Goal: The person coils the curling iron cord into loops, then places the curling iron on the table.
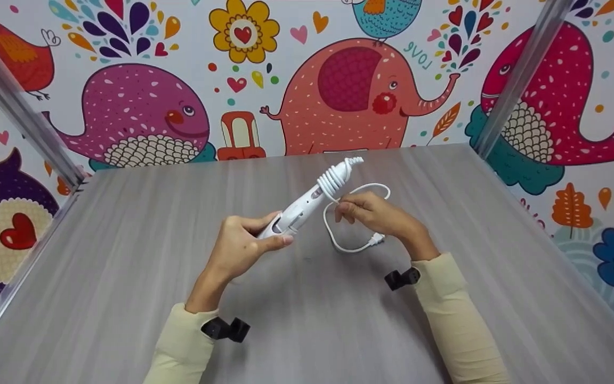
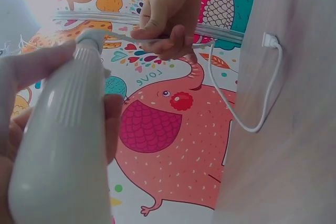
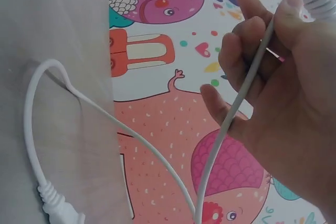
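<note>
A white corded hair styler [image 1: 299, 210] slants up and to the right above the table. My left hand [image 1: 240, 245] grips its lower end, thumb along the near side. White cord coils [image 1: 331, 180] wrap the styler's far end. My right hand [image 1: 379, 213], just right of these coils, pinches the cord [image 3: 224, 129] between thumb and curled fingers; in the right wrist view the cord runs down across the palm. Beyond that hand, the cord hangs in a loose loop to a white plug [image 1: 376, 239] at the tabletop.
The grey wood-grain table [image 1: 142, 277] lies beneath both hands. A wall printed with cartoon animals [image 1: 349, 106] stands behind it, with metal posts [image 1: 520, 80] at the corners. Black wrist cameras [image 1: 227, 329] sit on both pale sleeves [image 1: 461, 320].
</note>
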`<action>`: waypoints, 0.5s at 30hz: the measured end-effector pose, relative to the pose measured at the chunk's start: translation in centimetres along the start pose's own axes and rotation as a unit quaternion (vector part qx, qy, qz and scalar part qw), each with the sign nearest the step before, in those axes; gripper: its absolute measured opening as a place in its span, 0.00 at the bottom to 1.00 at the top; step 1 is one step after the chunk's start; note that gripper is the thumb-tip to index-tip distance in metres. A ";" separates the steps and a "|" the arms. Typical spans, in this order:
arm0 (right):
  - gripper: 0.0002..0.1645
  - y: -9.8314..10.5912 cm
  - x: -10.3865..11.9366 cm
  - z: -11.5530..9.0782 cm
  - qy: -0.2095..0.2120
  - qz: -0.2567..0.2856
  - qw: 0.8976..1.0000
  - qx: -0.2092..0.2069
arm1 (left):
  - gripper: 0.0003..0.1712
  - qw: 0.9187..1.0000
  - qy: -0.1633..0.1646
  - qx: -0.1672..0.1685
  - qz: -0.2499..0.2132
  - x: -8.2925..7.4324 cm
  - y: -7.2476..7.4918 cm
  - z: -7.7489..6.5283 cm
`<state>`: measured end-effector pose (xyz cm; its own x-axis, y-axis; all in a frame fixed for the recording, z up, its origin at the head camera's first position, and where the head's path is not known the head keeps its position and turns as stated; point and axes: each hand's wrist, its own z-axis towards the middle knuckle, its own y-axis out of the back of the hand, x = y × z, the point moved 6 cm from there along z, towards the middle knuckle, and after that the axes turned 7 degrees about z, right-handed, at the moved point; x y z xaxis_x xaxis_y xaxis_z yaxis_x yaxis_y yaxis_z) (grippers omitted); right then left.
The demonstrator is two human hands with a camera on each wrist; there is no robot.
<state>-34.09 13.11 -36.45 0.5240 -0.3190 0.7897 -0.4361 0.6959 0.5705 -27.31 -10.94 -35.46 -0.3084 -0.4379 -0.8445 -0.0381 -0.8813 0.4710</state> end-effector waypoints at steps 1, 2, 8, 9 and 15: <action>0.16 0.0 -0.1 0.1 -0.003 -0.001 1.000 -0.003 | 0.29 1.000 -0.001 0.009 -0.002 0.1 -0.1 0.0; 0.16 0.1 -0.2 0.1 -0.007 -0.003 1.000 -0.007 | 0.29 1.000 -0.001 0.020 -0.003 0.2 -0.2 0.0; 0.09 0.5 -1.5 -0.3 -0.082 0.015 0.996 -0.027 | 0.30 0.995 -0.021 0.094 0.006 0.1 -0.8 -0.3; 0.08 0.5 -1.6 -0.4 -0.090 0.002 0.996 -0.025 | 0.30 0.994 -0.025 0.106 0.009 0.0 -1.0 -0.4; 0.03 0.7 -0.6 -0.7 -0.027 -0.026 0.999 -0.006 | 0.30 0.984 -0.021 0.171 0.037 -0.1 -1.8 -0.7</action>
<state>-34.18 14.26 -36.64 0.5051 -0.3892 0.7704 -0.4005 0.6850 0.6086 -26.52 -9.42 -36.42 -0.3619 -0.4835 -0.7971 -0.3305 -0.7329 0.5946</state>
